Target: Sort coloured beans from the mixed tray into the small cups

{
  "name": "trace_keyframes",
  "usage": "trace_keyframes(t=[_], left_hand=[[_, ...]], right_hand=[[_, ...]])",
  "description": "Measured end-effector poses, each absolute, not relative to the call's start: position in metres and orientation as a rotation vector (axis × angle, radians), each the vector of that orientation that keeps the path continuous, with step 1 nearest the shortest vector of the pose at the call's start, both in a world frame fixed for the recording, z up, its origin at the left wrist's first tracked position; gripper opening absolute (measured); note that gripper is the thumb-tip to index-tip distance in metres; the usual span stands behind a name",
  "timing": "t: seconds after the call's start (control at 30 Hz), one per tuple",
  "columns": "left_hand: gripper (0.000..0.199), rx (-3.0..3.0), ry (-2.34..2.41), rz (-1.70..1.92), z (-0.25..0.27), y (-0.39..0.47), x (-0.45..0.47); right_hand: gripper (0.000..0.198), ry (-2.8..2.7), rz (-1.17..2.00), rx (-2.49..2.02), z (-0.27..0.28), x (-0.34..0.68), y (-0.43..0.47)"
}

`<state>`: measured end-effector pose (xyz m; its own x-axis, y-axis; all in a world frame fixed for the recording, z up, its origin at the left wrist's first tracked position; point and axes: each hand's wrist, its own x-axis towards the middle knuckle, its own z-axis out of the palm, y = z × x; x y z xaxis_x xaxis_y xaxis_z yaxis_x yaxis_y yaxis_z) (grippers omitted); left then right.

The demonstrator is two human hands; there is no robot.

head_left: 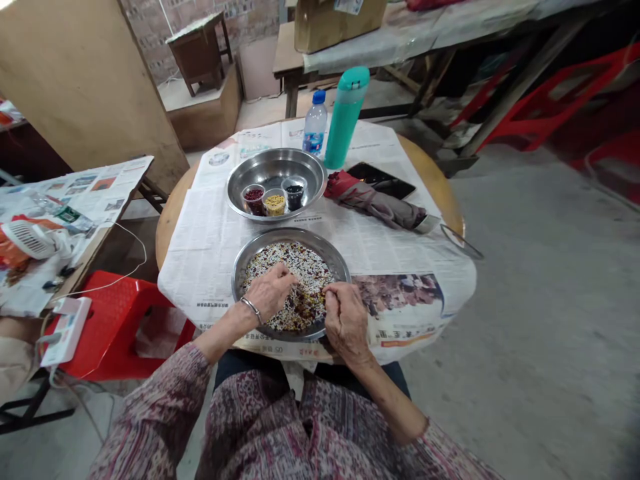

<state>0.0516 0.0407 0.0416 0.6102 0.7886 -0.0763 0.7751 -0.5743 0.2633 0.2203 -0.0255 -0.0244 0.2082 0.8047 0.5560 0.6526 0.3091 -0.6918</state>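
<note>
In front of me a round metal bowl (240,280) holds a mix of beans and grains (293,267), white, dark red, yellow and black. Over its left side, my left hand (273,290), with a bracelet at the wrist, has its fingers curled down toward the mix. My right hand (345,317) is at the bowl's right rim, thumb and fingers pinched together. Anything between the fingers of either hand is too small to make out. Behind stands a second metal bowl (273,163) with three clear cups: dark red beans (254,198), yellow beans (275,203) and black beans (295,193).
Newspaper (193,233) covers the round table. A water bottle (315,127), a green flask (346,117), a folded umbrella (380,203) and a dark tray (387,179) stand or lie toward the back. To my left are a red stool (107,333) and a power strip (67,331).
</note>
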Motion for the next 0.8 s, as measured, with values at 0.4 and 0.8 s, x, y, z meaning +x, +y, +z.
trace_keyframes(t=[0.4,0.8], left_hand=[[0.024,2.493,1.242,-0.125,0.046,0.073,0.081],[0.018,2.456,1.119,-0.249,0.072,0.030,0.025]], right_hand=[[0.014,-1.495,0.189,-1.405,-0.024,0.220,-0.026],[0.014,-1.489,0.207,-1.413,-0.023,0.220,-0.027]])
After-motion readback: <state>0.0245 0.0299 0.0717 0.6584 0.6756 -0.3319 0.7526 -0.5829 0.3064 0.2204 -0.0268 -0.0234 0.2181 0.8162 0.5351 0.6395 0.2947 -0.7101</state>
